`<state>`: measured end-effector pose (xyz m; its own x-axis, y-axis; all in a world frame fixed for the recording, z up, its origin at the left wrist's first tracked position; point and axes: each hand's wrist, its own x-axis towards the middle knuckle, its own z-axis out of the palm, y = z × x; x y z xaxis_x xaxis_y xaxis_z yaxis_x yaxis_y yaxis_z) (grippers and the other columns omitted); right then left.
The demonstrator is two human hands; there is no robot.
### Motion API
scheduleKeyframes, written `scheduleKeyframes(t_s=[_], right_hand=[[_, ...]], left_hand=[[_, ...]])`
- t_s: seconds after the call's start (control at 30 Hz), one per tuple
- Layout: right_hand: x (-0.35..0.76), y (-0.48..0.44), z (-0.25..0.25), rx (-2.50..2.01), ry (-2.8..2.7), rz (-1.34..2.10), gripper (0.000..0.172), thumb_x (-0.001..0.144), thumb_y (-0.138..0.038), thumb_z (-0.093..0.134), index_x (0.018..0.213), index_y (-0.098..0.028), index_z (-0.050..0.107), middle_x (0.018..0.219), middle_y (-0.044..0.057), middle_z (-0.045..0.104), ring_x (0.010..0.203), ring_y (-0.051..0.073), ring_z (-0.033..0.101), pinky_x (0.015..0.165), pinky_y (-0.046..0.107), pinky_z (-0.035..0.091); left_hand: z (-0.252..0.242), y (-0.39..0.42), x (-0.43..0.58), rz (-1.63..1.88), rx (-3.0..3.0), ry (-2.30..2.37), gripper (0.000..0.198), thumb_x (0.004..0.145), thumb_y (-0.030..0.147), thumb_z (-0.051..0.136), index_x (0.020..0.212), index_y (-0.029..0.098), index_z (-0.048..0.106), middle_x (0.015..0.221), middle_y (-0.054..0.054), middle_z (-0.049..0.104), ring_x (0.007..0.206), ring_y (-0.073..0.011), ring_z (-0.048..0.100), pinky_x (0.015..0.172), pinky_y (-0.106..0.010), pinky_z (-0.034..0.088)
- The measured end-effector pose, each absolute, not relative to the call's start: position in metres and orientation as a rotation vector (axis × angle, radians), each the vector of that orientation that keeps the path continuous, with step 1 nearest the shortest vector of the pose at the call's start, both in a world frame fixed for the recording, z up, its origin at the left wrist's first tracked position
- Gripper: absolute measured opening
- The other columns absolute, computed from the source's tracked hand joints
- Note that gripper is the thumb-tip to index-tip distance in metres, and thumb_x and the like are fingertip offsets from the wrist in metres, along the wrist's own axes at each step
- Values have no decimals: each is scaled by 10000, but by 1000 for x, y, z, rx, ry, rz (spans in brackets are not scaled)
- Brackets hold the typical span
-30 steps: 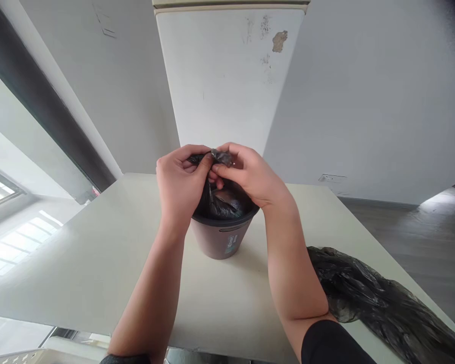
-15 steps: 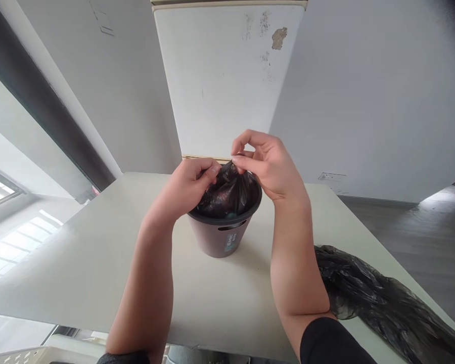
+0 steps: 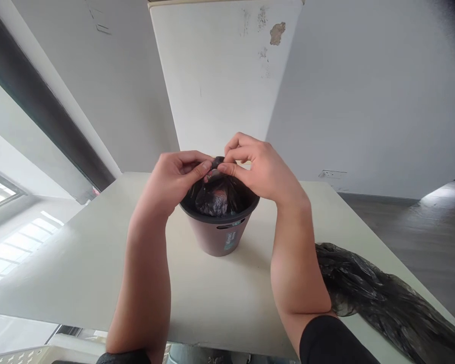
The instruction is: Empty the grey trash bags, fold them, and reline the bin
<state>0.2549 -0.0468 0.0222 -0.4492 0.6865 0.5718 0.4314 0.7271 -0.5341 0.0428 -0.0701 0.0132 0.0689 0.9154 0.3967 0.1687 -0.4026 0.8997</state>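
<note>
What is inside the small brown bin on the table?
A crumpled black plastic bag sits in the bin; the left hand and the right hand pinch its gathered top. The bag's contents and the bin's bottom are covered.

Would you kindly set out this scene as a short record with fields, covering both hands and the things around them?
left hand: pinches the gathered top of the black liner bag
right hand: pinches the same gathered top from the other side
black liner bag: inside the bin, top bunched above the rim
bin: small, brown, upright on the table, label on its front
loose black bag: lies crumpled on the table to the right, apart from the bin
white cabinet: behind the table, paint chipped
</note>
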Motion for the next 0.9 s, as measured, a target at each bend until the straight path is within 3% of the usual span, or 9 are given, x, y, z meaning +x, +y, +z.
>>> scheduleKeyframes(t_s=[0.17, 0.33, 0.5, 0.63, 0.73, 0.83, 0.9], right_hand=[[257, -45, 20, -893, -2137, 446, 318, 964, -488, 734, 790, -222, 729, 1071, 67, 618, 918, 225, 558, 787, 371, 444], [267, -41, 14, -1008, -2168, 399, 356, 963, -479, 735, 725, -217, 701, 1082, 79, 620, 975, 251, 559, 849, 420, 451], [286, -50, 14, -1130, -2170, 250, 401, 944, -502, 764, 671, -227, 661, 1001, 95, 600, 1040, 306, 537, 890, 474, 443], [276, -56, 17, -1137, -2095, 292, 169, 879, -381, 847, 910, -256, 737, 972, 65, 637, 965, 263, 560, 832, 396, 418], [256, -52, 14, -1072, -2187, 452, 248, 826, -302, 883, 1044, -284, 765, 894, 21, 668, 857, 217, 579, 788, 353, 398], [240, -45, 9, -1050, -2283, 462, 48, 866, -199, 789, 843, -233, 765, 751, 1, 648, 724, 171, 544, 743, 340, 371], [235, -42, 6, -1039, -2263, 419, 134, 880, -149, 733, 759, -207, 747, 700, -1, 633, 681, 153, 524, 725, 336, 362]], left_hand=[[11, -63, 32, 1516, 1547, 1115, 295, 674, 373, 996, 855, 193, 848, 864, -95, 806, 865, -268, 770, 798, -378, 642], [4, -54, 16, 1652, 1548, 1299, 195, 743, 329, 938, 902, 232, 881, 865, -69, 809, 837, -220, 748, 801, -348, 637], [0, -51, 5, 1606, 1697, 1548, 120, 768, 357, 919, 830, 266, 873, 796, -49, 794, 822, -253, 742, 727, -355, 611], [7, -60, 19, 1570, 1745, 1345, 167, 790, 374, 917, 897, 254, 873, 854, -50, 814, 848, -245, 767, 792, -352, 636], [16, -73, 34, 1571, 1756, 1223, 219, 774, 377, 935, 925, 234, 868, 877, -54, 815, 854, -235, 779, 809, -340, 650], [21, -81, 42, 1562, 1801, 1155, 250, 753, 405, 952, 910, 235, 857, 866, -49, 811, 859, -242, 786, 789, -344, 664], [21, -82, 43, 1571, 1837, 1126, 248, 772, 424, 943, 920, 248, 851, 876, -40, 815, 887, -242, 792, 827, -359, 675]])
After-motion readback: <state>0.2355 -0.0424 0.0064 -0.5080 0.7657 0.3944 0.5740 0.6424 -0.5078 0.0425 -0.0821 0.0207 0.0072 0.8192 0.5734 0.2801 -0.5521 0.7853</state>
